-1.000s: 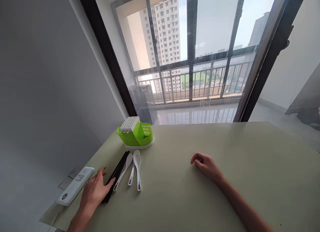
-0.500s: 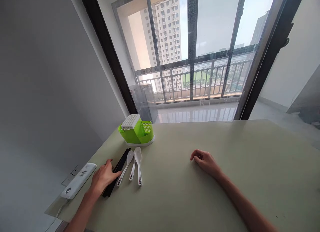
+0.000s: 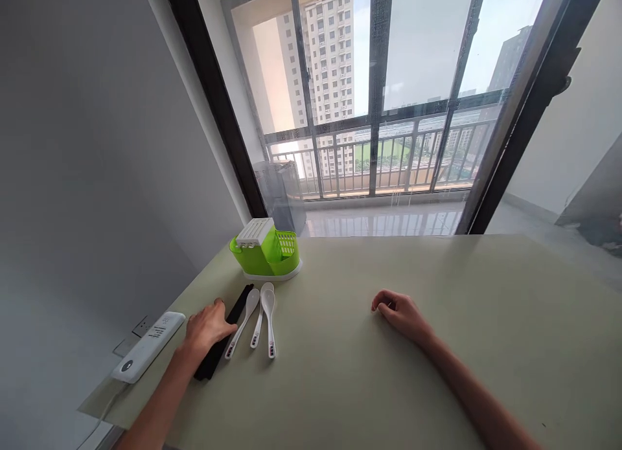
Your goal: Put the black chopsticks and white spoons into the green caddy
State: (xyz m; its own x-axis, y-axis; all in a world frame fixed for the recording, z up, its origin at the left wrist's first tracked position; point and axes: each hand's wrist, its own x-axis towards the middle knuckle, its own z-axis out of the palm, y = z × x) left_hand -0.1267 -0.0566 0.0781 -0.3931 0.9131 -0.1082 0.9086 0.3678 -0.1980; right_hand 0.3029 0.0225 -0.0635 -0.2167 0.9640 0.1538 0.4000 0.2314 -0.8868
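Note:
My left hand lies over a bundle of black chopsticks on the left part of the table. Its thumb reaches across to the right edge of the bundle and its fingers bend along the left side, so the hand closes around the chopsticks, still flat on the tabletop. Just right of them lie three white spoons with printed handle ends, bowls pointing away from me. My right hand rests on the table well to the right, fingers curled in, with nothing visible in it.
Behind the spoons stands a green and white cutlery holder. A white power strip with a cable lies along the table's left edge by the wall. Beyond the pale table is a glass door onto a balcony.
My left hand has shifted slightly over the chopsticks, and the bundle looks more tightly gathered. The view has tilted a little. My right hand stays in place.

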